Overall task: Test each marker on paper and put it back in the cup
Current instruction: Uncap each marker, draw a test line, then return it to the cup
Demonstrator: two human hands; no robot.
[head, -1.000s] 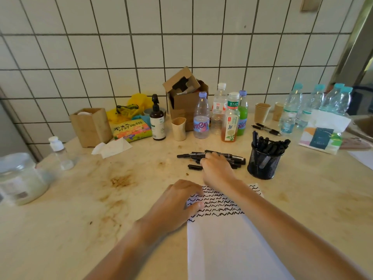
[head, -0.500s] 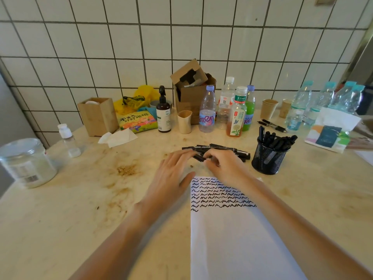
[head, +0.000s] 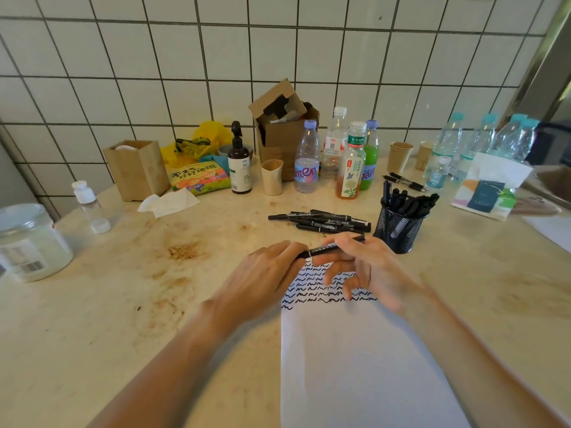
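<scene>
A black marker is held level above the top of the white paper. My left hand grips its left end and my right hand pinches its right part. Rows of black squiggles cover the paper's top. Several more black markers lie in a loose pile just beyond my hands. To their right stands the black mesh cup, with several markers standing in it.
Bottles, a brown pump bottle, paper cups and a cardboard box line the tiled wall. A clear jar sits far left, a tissue pack far right. The beige counter is stained.
Both hands have drawn back from the marker pile towards the paper, lifting one marker between them. A second ago my left hand lay on the paper.
</scene>
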